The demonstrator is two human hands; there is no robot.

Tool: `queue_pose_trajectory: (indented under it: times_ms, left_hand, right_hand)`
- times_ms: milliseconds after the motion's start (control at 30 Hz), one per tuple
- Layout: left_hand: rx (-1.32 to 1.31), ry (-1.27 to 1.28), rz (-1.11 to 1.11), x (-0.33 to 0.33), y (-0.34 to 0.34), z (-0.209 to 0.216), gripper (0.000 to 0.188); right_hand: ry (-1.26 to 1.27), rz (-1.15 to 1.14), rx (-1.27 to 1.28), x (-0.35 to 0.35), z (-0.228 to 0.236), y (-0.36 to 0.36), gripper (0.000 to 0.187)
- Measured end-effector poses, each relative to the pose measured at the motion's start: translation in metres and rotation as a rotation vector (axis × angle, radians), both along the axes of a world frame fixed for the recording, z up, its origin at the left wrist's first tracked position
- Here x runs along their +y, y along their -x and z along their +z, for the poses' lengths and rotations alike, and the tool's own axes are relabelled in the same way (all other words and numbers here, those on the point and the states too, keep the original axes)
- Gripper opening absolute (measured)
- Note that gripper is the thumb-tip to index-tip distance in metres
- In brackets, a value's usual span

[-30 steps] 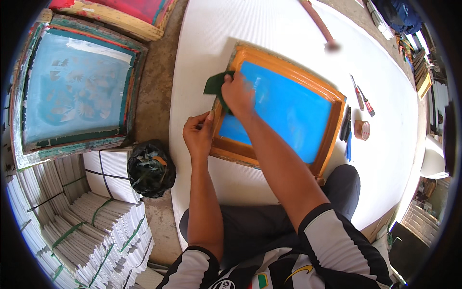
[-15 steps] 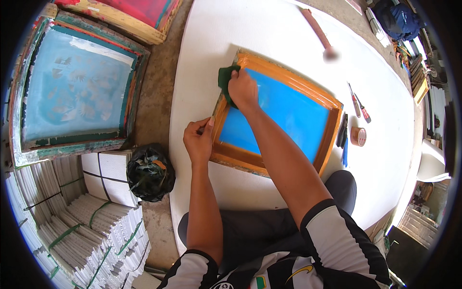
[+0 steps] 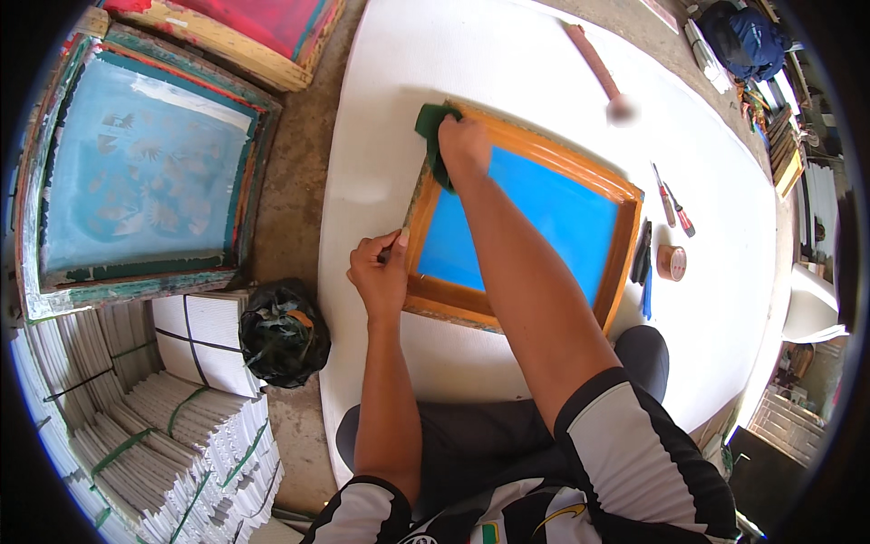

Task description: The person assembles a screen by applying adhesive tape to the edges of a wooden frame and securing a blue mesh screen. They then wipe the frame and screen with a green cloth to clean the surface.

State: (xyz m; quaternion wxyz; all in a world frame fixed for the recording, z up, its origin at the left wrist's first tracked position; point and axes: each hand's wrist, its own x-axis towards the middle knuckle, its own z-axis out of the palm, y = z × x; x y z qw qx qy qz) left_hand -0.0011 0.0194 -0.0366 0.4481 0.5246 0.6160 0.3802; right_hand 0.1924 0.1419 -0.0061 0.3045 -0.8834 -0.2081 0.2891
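A wooden screen-printing frame point(image 3: 625, 245) with bright blue mesh point(image 3: 553, 218) lies flat on a white sheet in front of me. My right hand point(image 3: 465, 148) is closed on a dark green cloth point(image 3: 433, 145), pressing it against the frame's far left corner. Part of the cloth hangs over the outer left side. At the near left edge, my left hand point(image 3: 379, 272) grips the frame's rim with thumb and bent fingers. My right forearm crosses above the mesh and hides part of it.
A hammer point(image 3: 594, 63) lies beyond the frame. To the right are two screwdrivers point(image 3: 672, 201), a tape roll point(image 3: 671, 262) and a black-and-blue tool point(image 3: 644, 263). At left stand another screen frame point(image 3: 263, 172), a black plastic bag point(image 3: 281, 354) and bundled white sheets point(image 3: 172, 435).
My right hand and the green cloth have shifted slightly along the frame's far left corner. My left hand keeps its hold on the left edge.
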Motion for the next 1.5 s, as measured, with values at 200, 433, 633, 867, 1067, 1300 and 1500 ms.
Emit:
queue_pose_trajectory:
  times_ms: [200, 433, 633, 867, 1067, 1300, 1500]
  left_hand:
    - [0.037, -0.023, 0.008, 0.001, -0.003, 0.001, 0.017]
    - [0.082, -0.046, -0.010, 0.000, -0.004, 0.001, 0.018]
    - [0.134, -0.091, -0.008, -0.002, -0.004, -0.005, 0.018]
    - [0.107, -0.051, -0.015, -0.004, -0.005, 0.001, 0.018]
    - [0.133, -0.071, -0.019, -0.003, -0.003, -0.002, 0.017]
    - [0.111, -0.080, -0.009, -0.004, -0.004, -0.004, 0.015]
    - [0.119, -0.076, -0.013, -0.003, -0.005, -0.003, 0.016]
  right_hand:
    - [-0.022, -0.201, 0.078, 0.008, 0.006, 0.001, 0.045]
    - [-0.043, -0.284, 0.161, 0.018, -0.001, -0.009, 0.050]
    - [-0.115, -0.426, 0.196, 0.019, -0.003, -0.006, 0.049]
    - [-0.151, -0.534, 0.340, 0.011, -0.022, -0.043, 0.055]
    - [-0.133, -0.516, 0.187, -0.023, -0.030, -0.072, 0.048]
    - [-0.060, -0.652, 0.236, -0.056, -0.025, -0.111, 0.061]
    - [-0.016, -0.720, 0.130, -0.091, -0.035, -0.153, 0.065]
